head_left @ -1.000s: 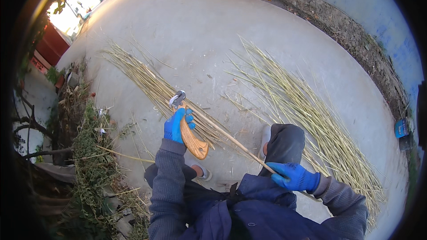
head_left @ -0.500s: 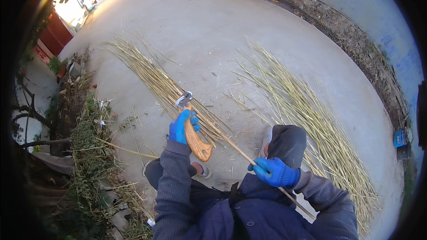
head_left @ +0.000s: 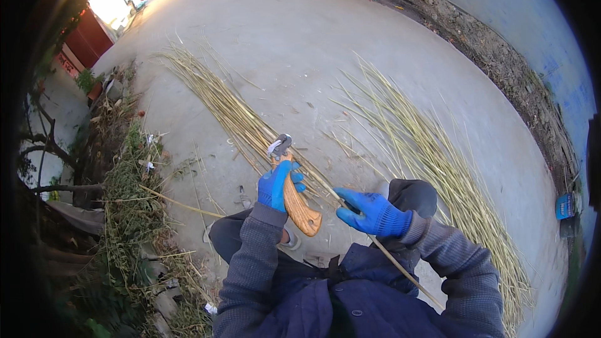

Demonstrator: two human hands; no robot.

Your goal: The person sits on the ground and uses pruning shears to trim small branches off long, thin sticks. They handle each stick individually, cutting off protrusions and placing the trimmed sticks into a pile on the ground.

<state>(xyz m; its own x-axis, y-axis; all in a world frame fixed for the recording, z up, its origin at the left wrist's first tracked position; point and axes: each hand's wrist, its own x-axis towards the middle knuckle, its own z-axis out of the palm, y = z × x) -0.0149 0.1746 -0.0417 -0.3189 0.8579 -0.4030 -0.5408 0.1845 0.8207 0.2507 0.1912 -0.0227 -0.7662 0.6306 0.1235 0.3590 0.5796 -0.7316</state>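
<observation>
My left hand [head_left: 274, 186], in a blue glove, is closed around the pruning shears [head_left: 299, 206], which have a wide wooden handle and a short metal head. That metal head lies close beside a long, thin stalk [head_left: 400, 268]. The stalk slants from near the shears down past my right side. My right hand [head_left: 375, 211], also gloved in blue, holds the stalk loosely, with thumb and fingers parted around it. Beyond the shears, a bundle of brownish stalks [head_left: 219, 97] lies on the ground. The far end of the held stalk blends with that bundle.
A larger pile of greenish-yellow stalks [head_left: 451, 181] spreads on the concrete [head_left: 282, 31] to my right. Dry weeds and leafy cuttings [head_left: 128, 206] line the left side. A blue container [head_left: 565, 206] stands by the right wall [head_left: 526, 19].
My right hand has slid up the stalk toward the shears, its grip loosening. My left hand and the shears have shifted slightly right and down in the view.
</observation>
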